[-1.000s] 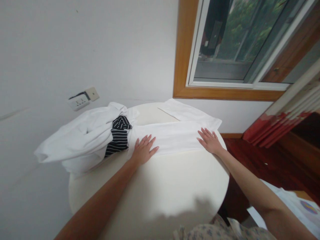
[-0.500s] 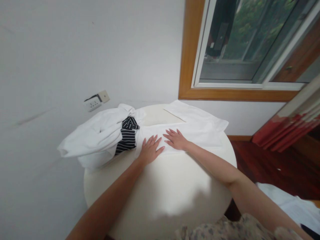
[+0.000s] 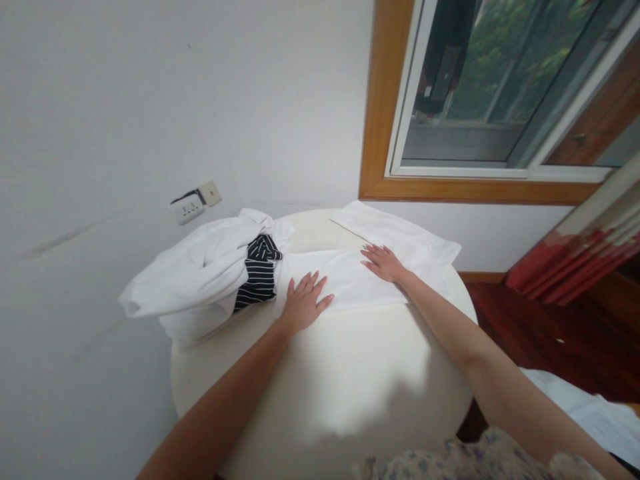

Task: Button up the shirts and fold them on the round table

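Left hand [image 3: 303, 303] and right hand [image 3: 384, 264] spread, palms down, gripping nothing. White cloth [image 3: 345, 283] flat beneath both, on surface [image 3: 330, 387]; black striped cloth [image 3: 256, 283] just left of left hand. Step in hand looks like smoothing. Next move likely calls for light, even palm pressure.
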Motion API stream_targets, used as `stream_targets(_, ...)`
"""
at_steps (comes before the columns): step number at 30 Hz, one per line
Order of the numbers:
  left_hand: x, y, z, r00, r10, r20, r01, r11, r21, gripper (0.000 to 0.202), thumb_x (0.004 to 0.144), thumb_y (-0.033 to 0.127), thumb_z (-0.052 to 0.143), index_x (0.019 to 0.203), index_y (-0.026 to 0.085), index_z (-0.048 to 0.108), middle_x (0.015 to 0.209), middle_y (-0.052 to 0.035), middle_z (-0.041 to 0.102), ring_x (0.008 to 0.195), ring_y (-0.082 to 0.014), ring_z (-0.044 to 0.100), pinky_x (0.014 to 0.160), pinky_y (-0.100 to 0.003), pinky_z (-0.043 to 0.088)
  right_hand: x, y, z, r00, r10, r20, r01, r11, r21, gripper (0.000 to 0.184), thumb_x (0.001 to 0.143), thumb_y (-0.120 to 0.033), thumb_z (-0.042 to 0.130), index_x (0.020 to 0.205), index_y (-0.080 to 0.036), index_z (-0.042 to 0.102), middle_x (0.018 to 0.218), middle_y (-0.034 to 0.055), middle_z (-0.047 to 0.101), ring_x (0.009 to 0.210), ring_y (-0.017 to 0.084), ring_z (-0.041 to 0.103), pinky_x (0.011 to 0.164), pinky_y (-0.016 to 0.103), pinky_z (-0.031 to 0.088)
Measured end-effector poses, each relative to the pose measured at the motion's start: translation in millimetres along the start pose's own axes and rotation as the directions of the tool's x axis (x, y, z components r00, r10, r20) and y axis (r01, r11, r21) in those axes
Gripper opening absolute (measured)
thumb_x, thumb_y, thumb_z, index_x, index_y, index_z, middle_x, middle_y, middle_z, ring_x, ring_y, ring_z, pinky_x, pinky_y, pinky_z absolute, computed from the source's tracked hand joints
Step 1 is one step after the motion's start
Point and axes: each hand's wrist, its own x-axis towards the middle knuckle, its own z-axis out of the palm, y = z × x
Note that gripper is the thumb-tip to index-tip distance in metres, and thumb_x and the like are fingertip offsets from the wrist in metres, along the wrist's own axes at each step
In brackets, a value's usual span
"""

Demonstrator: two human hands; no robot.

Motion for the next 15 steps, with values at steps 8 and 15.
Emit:
stream_targets(8, -2, 1, -1.6, 1.0, 0.002, 0.004, -0.002, 1.0, 0.02, 0.059, 0.093, 0.058, 0.028, 0.143, 0.027, 0.037, 0.153, -0.0064, 0.03, 0.142, -0.0263, 0.024, 0.113, -0.055, 0.014, -42, 67, -13, 0.982, 0.144, -0.126, -0.162, 0.976, -0.147, 0.05, 0.098, -0.043, 0.03, 0.143, -0.025, 0.04, 0.151, 0.0062, 0.034, 0.142, 0.024, 0.022, 0.114, 0.05, 0.007)
stream_targets(15, 30, 6, -19.3, 0.999, -0.049, -0.008, 0.049, 0.997, 0.063, 0.071, 0.082, 0.073, 0.037, 0.131, 0.025, 0.054, 0.143, -0.0114, 0.046, 0.134, -0.0355, 0.035, 0.108, -0.06, 0.021, -62, 79, -29, 0.887, 0.367, -0.281, -0.423, 0.889, -0.175, 0.046, 0.096, -0.032, 0.035, 0.138, -0.019, 0.048, 0.15, 0.0154, 0.034, 0.141, 0.033, 0.02, 0.11, 0.06, 0.007)
